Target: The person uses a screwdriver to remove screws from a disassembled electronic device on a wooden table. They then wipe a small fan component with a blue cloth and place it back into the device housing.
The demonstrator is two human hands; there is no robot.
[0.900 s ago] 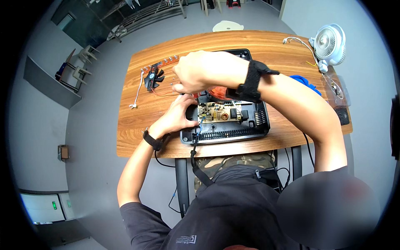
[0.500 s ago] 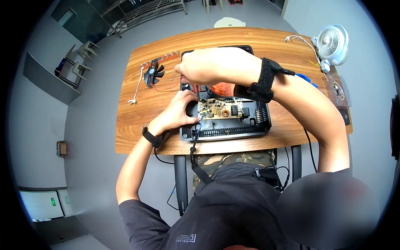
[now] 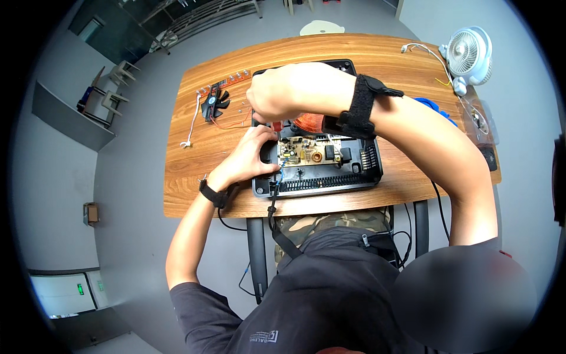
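Note:
An opened induction cooker's black housing (image 3: 318,187) lies on the table in front of me, with a tan circuit board (image 3: 303,154) and a copper coil (image 3: 309,123) inside. My left hand (image 3: 253,154) rests on the housing's left side, thumb and fingers spread apart beside the board's left end. Over the far left part of the housing, my right hand (image 3: 280,93) is closed in a fist around a red-handled screwdriver (image 3: 276,126). Its red lower end shows beneath the hand; the tip is hard to make out. My right wrist and forearm cover part of the coil.
Left of the housing lie a black cooling fan (image 3: 215,104) with red wires, an orange circuit strip (image 3: 227,82), a white cable (image 3: 196,121) and small screws. A white desk fan (image 3: 469,56) stands at the far right, near a blue coiled item (image 3: 435,109) and a clear tray (image 3: 480,124).
My right hand has shifted very slightly, still closed on the screwdriver; more of its red part shows beneath the fist. My left hand keeps its place on the housing.

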